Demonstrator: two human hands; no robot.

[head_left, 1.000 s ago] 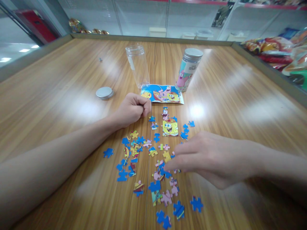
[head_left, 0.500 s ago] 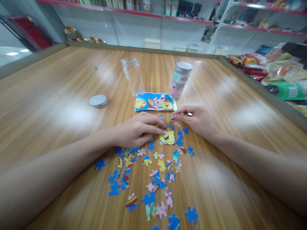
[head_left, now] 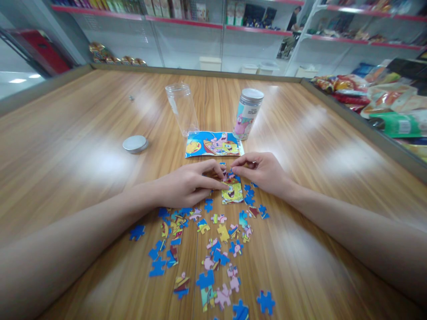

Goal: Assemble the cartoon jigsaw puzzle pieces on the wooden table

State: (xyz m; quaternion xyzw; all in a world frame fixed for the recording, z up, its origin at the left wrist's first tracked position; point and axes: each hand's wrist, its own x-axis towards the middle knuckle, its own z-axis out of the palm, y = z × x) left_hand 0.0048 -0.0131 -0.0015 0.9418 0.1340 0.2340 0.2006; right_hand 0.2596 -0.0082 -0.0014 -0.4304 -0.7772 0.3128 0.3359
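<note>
Beyond the loose pieces point(head_left: 223, 233), the left hand point(head_left: 191, 184) rests unclenched on the joined section point(head_left: 234, 194); the right hand point(head_left: 266, 172) pinches a mostly hidden piece point(head_left: 231, 170) at the section's far edge. Apparent step: fitting; next requirement: align tabs, press.

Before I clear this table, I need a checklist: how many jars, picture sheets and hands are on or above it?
Jars: 2 (clear jar, printed jar)
Picture sheet: 1
Hands: 2 (left hand, right hand)
Total: 5
</note>
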